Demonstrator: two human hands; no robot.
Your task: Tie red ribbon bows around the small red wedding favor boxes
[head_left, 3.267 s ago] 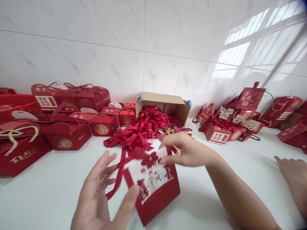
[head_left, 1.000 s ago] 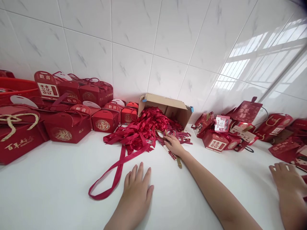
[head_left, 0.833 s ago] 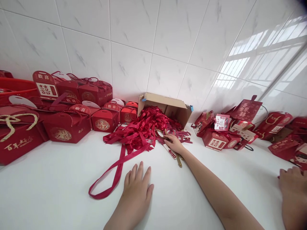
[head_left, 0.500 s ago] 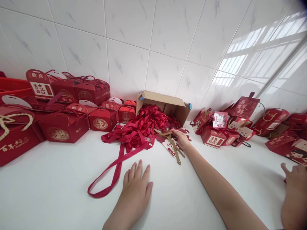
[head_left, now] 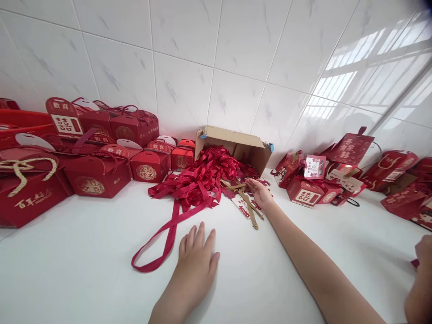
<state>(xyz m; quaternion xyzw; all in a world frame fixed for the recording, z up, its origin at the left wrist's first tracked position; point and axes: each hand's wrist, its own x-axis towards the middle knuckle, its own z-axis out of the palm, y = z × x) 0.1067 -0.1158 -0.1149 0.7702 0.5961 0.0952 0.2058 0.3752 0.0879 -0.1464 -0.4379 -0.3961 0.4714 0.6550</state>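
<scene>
Left hand [head_left: 197, 258] flat on the white counter [head_left: 84, 252], palm down, fingers spread, grip released and holding nothing; just right of the near loop of a long red ribbon [head_left: 162, 238] trailing toward it. Right hand [head_left: 259, 193] stretched far across the counter, fingertips at the right edge of the ribbon heap [head_left: 202, 177], resting over flat red-and-white tags [head_left: 243, 204] and tan strips [head_left: 251, 210]. Fingers loosely extended; cannot tell whether anything is pinched beneath them. Heap spilling from a tipped cardboard box [head_left: 236, 146] against the tiled wall [head_left: 216, 58], mid-scene and far.

Far left: rows of red gift boxes [head_left: 97, 175] with gold marks, one with a rope handle [head_left: 20, 171], close together along the wall. Far right: a looser scatter of small red boxes [head_left: 308, 191] and cards, some tilted. At the near right edge, part of another person's hand [head_left: 420, 274], well apart from the ribbons.
</scene>
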